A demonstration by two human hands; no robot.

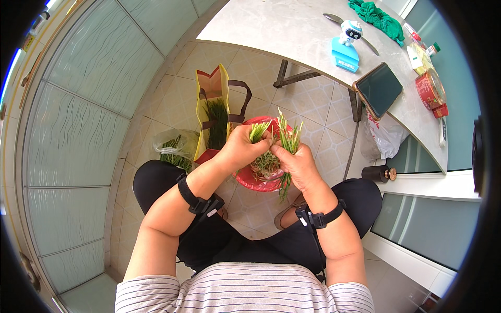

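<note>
My left hand (243, 146) is closed around a small bunch of green chives (258, 130), its cut ends pointing up. In my right hand (301, 166) is a longer bunch of chives (289, 136), with leaves hanging below the palm. The fingertips of both hands meet between the bunches; whatever they pinch there is too small to make out. Right below them stands a red plastic-lined bin (249, 181), holding a heap of pale, stringy trimmings (265, 166). To its left, a yellow and red shopping bag (223, 78) with dark handles contains more long greens (215, 119).
A clear plastic bag (182, 138) of greens lies beside my left knee. The grey table (276, 26) carries a phone (380, 89), a toy robot on a blue stand (346, 52), a knife (368, 44) and a green cloth (378, 20). A dark bottle (377, 173) lies by my right knee.
</note>
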